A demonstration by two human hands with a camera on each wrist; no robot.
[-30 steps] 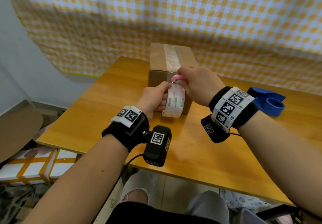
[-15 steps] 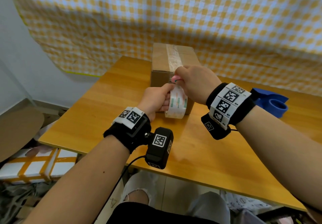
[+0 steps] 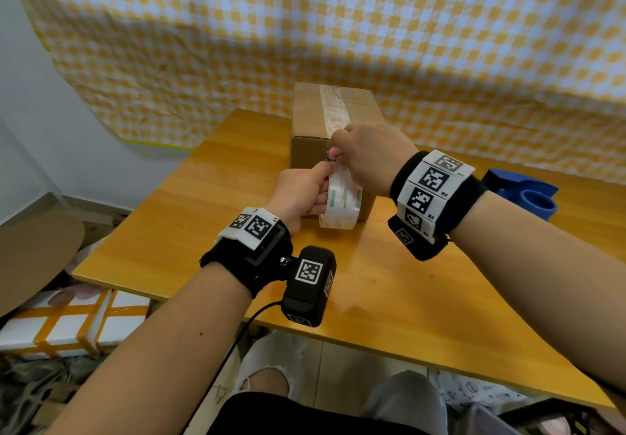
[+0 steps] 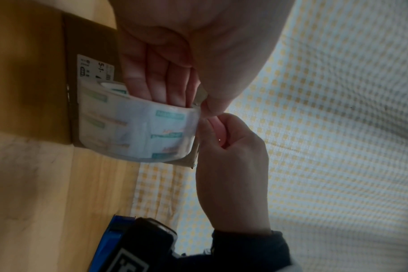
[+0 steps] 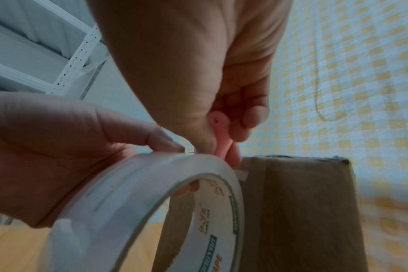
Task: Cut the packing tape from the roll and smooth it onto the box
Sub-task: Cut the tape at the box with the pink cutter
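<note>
A brown cardboard box stands at the far middle of the wooden table, with a strip of clear tape along its top. My left hand grips the clear tape roll against the box's near face, fingers through its core and thumb on top. My right hand holds a small pink cutter at the stretch of tape between roll and box edge. In the right wrist view the pink cutter sits just above the tape roll. The left wrist view shows the roll against the box.
A blue tape dispenser lies on the table at the right. A yellow checked cloth hangs behind the box. Below the table's left edge lie white foam boxes bound with orange tape.
The head view has shifted slightly. My right hand with the cutter has moved a little lower toward the roll; the left hand keeps holding the roll by the box.
</note>
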